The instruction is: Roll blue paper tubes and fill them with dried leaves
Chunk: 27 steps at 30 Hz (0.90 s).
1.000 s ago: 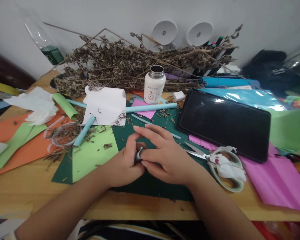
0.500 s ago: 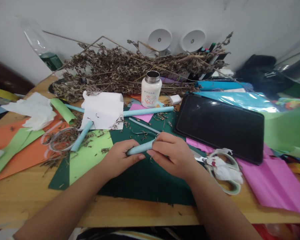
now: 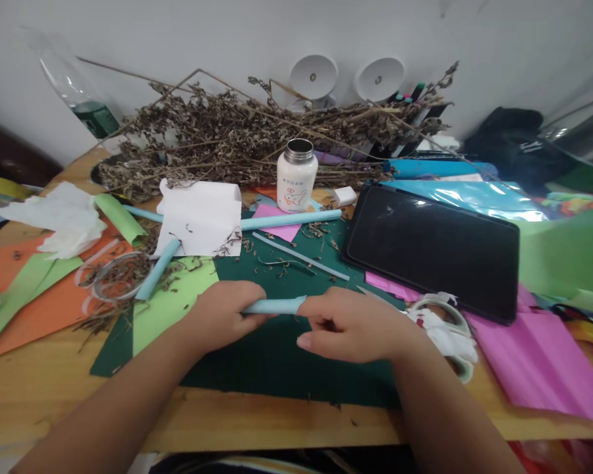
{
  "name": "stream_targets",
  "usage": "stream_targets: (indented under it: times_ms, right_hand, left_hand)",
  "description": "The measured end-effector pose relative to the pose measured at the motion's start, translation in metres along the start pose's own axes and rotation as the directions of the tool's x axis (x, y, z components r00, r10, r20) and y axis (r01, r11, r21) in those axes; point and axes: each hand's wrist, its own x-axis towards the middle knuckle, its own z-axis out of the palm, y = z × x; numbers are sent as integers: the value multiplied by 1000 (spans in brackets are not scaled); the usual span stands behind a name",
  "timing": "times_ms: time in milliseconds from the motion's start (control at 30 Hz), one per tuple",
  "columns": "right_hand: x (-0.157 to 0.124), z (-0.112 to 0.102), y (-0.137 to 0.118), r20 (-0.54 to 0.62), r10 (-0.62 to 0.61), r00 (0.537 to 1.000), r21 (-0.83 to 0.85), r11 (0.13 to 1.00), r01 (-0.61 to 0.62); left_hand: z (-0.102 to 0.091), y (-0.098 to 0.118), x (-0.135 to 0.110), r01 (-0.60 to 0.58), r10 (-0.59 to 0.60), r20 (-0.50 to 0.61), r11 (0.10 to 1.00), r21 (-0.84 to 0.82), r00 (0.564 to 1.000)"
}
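Both my hands grip one light blue rolled paper tube (image 3: 275,306), held level just above the dark green cutting mat (image 3: 277,359). My left hand (image 3: 222,315) is closed round its left end. My right hand (image 3: 353,324) is closed round its right end, and only the middle stretch of the tube shows between them. Scissors (image 3: 445,332) with pale handles wrapped in white tape lie just right of my right hand.
A black tablet (image 3: 432,247) lies at the right on pink paper (image 3: 538,362). Behind the mat stand a white bottle (image 3: 296,174), a folded white sheet (image 3: 200,217), more blue paper tubes (image 3: 291,219) and a heap of dried branches (image 3: 257,135). Orange and green papers (image 3: 39,283) cover the left.
The blue paper was a small bunched piece between my fingers; now it is a longer tube stretched sideways, with my hands drawn apart and nearer the table's front edge.
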Motion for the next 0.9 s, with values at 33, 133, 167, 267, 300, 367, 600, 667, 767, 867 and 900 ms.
stream_targets:
  times_ms: [33,133,167,267,300,367,600,667,767,867,900]
  right_hand:
    - [0,1,1,-11,-22,1000,34,999,23]
    - [-3,3,11,-273,-98,957,150,978,143]
    - [-3,2,16,-432,-69,899,151,978,147]
    - [2,-11,40,-787,131,603,17,982,-191]
    - [7,-18,49,-808,164,567,-70,928,-367]
    - [22,-31,66,-746,174,643,-152,896,-418]
    - [76,-45,96,-488,257,835,-386,794,-470]
    - [81,-45,98,-445,257,858,-412,792,-451]
    - [83,-48,101,-421,271,865,-408,796,-448]
    - [79,-52,100,-445,278,851,-363,813,-456]
    - [76,-53,97,-465,271,843,-339,825,-453]
  left_hand:
    - [0,0,1,2,-2,-2,1000,-22,1000]
    - [-2,-1,4,55,-69,-96,988,-143,993]
    - [-3,-3,5,105,-138,-162,975,-197,977]
    - [-4,-12,7,266,-410,-337,877,-400,847]
    - [-4,-15,7,285,-469,-360,842,-459,806]
    - [-3,-19,8,264,-497,-371,809,-526,784]
    - [2,-21,8,183,-417,-342,817,-546,842]
    - [2,-21,7,170,-417,-333,802,-572,846]
    - [3,-22,7,143,-418,-307,759,-635,855]
    - [6,-21,9,91,-443,-260,629,-772,858]
    - [8,-20,9,64,-444,-228,553,-831,866]
